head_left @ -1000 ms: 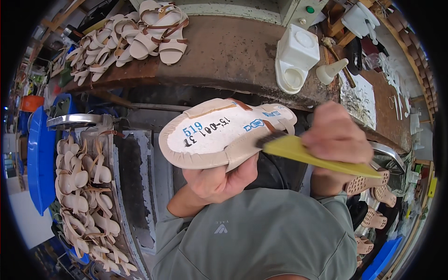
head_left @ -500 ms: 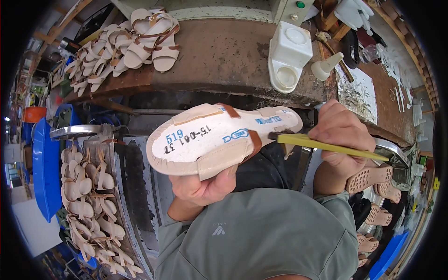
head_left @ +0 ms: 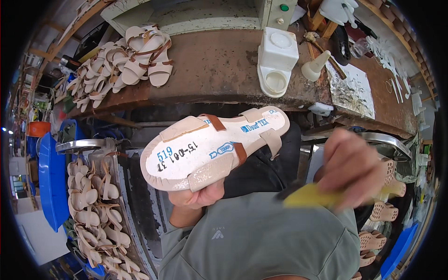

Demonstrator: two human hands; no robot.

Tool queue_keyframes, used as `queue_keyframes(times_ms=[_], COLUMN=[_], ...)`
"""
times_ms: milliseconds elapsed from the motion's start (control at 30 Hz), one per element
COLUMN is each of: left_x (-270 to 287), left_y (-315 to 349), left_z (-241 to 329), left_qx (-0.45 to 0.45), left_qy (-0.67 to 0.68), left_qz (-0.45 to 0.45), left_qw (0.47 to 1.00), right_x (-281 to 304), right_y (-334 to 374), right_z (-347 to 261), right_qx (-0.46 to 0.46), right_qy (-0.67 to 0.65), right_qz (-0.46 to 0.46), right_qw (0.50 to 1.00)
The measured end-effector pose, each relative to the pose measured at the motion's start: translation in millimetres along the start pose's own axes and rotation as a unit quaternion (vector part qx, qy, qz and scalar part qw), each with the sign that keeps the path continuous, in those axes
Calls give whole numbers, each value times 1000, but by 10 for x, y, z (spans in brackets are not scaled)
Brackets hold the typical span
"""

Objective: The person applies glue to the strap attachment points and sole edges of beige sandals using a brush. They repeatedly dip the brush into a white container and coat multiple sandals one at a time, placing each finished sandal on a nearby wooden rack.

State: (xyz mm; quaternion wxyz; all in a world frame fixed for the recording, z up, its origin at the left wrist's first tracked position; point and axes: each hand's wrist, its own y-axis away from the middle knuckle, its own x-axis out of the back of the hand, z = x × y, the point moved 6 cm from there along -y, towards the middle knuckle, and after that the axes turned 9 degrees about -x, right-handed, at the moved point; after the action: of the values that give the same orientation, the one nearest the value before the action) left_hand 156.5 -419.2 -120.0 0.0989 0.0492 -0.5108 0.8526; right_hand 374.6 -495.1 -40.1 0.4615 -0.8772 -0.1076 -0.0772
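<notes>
My left hand grips an unsoled sandal upper from beneath, near its wide toe end. The white underside faces up, with blue and black printed marks, and beige and brown strap ends are folded over its edges. The narrow heel end points to the right. On the right, my right hand is closed around a yellow-handled brush with a dark tip. Both are smeared by motion, and the brush is apart from the sandal upper.
Beige sandal uppers are heaped at the bench's far left; more uppers hang on a rack at left. A white dispenser and a cone-shaped nozzle stand on the brown bench. Perforated soles sit at right.
My right hand has drawn the brush away from the sandal upper, down toward my body. My left hand has shifted the upper slightly left and tilted its heel end up. The view has shifted a little.
</notes>
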Motion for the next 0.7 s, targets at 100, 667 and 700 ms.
queue_keyframes(times_ms=[100,667,700], left_x=[103,-114,-264], left_y=[-8,-73,14], left_z=[-70,-950,-923], left_qx=[6,135,133], left_qy=[-32,178,186], left_qz=[43,131,58], left_qw=[999,966,972], right_x=[398,-413,-442], right_y=[411,796,800], right_z=[381,1579,1604], right_qx=[-209,-515,-520], right_qy=[-149,-377,-383], right_qz=[272,161,161], right_qw=[927,753,746])
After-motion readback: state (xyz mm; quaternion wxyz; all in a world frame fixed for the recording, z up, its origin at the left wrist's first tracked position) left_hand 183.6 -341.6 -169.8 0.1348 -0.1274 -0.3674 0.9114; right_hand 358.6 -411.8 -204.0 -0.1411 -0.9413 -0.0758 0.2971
